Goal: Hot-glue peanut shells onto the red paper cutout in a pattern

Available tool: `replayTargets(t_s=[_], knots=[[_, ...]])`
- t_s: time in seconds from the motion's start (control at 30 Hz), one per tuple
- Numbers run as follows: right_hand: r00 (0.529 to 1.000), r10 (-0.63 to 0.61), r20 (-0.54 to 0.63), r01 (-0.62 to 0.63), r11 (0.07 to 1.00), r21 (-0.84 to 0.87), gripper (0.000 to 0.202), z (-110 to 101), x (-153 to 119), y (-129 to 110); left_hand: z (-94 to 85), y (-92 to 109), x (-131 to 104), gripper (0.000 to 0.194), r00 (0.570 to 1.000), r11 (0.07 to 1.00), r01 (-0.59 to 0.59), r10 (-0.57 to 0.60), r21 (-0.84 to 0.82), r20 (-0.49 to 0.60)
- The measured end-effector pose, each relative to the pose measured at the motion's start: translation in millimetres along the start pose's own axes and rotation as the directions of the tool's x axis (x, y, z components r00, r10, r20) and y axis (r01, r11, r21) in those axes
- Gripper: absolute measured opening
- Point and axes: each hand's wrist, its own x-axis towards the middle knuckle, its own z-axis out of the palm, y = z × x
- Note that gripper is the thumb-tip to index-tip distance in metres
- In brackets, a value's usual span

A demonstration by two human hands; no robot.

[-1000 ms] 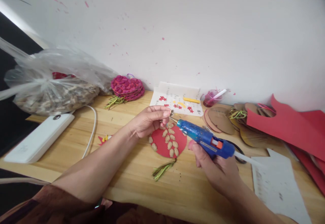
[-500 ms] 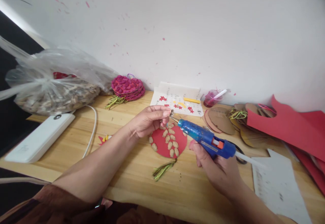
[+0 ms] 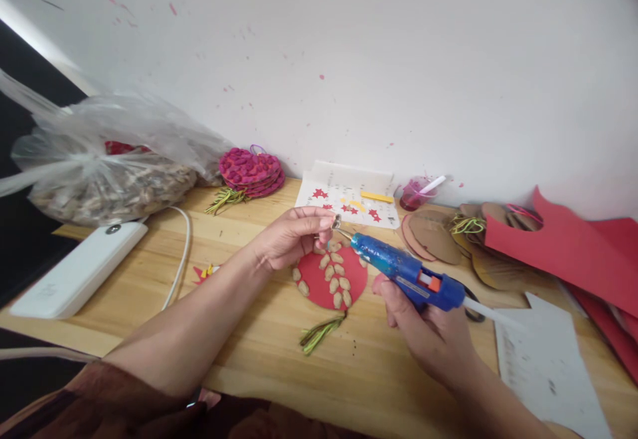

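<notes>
Between the thumb and fingers of my left hand (image 3: 296, 234) is a small shell half (image 3: 337, 221), perhaps a pistachio shell, its hollow side towards the nozzle. My right hand (image 3: 428, 326) is wrapped round a blue hot glue gun (image 3: 393, 266), whose metal tip is at the shell. A white glue stick (image 3: 491, 311) juts from the gun's back. Below both hands lies a red paper disc (image 3: 312, 273) with rows of tan shells (image 3: 333, 285) on it. A green and dark string tassel (image 3: 321, 334) hangs from its near edge. My left hand hides part of the disc's far edge.
Plastic bags of shells (image 3: 114, 186) and a white power bank (image 3: 80, 269) with a cable are at left. Behind stand pink shell-covered discs (image 3: 252, 170), a paper sheet with red stars (image 3: 319, 180) and a cup of red liquid (image 3: 416, 194). Cardboard discs (image 3: 438, 236) and red paper (image 3: 563, 253) lie right.
Almost nothing differs. The glue gun has shifted very slightly to the right, its tip still at the shell in my left hand.
</notes>
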Motion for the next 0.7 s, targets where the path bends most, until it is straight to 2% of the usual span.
replayTargets(t_s=[0.7], knots=[[1.000,0.018,0.000,-0.018,1.000,-0.007,0.018,-0.7,1.9,-0.9,0.4,1.1,-1.0,0.028,1.000,1.000,0.013,-0.013,0.026,0.010]])
